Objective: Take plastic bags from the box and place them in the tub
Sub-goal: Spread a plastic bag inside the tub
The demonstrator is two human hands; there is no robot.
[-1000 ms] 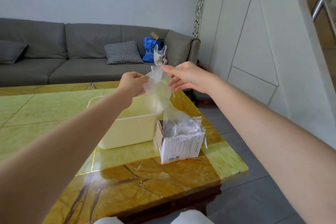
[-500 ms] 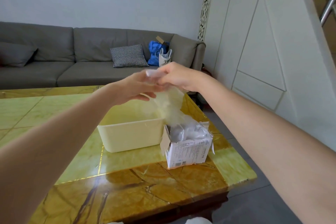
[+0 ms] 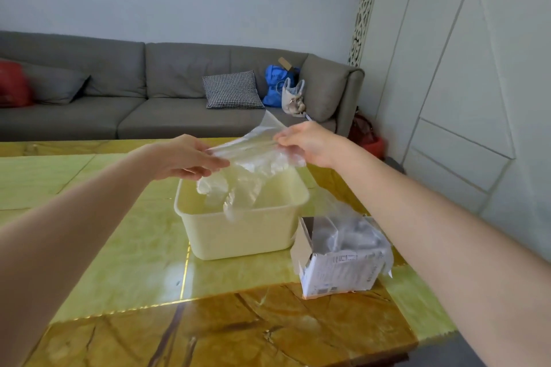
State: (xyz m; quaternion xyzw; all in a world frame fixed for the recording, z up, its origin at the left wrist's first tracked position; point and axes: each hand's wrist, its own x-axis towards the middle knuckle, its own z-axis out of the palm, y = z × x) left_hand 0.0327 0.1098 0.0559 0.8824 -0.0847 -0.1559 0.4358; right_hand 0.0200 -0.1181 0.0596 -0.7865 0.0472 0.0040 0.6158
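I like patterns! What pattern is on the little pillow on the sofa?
The pillow has a small black-and-white houndstooth check, seen in the head view.

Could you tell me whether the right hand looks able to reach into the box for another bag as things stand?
Probably not yet: the right hand and left hand both hold a bag over the tub. The box is open-topped and unobstructed.

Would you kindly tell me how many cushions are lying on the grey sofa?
2: a black-and-white checked cushion toward the sofa's right end, and a plain grey cushion at its left. Others may be hidden.
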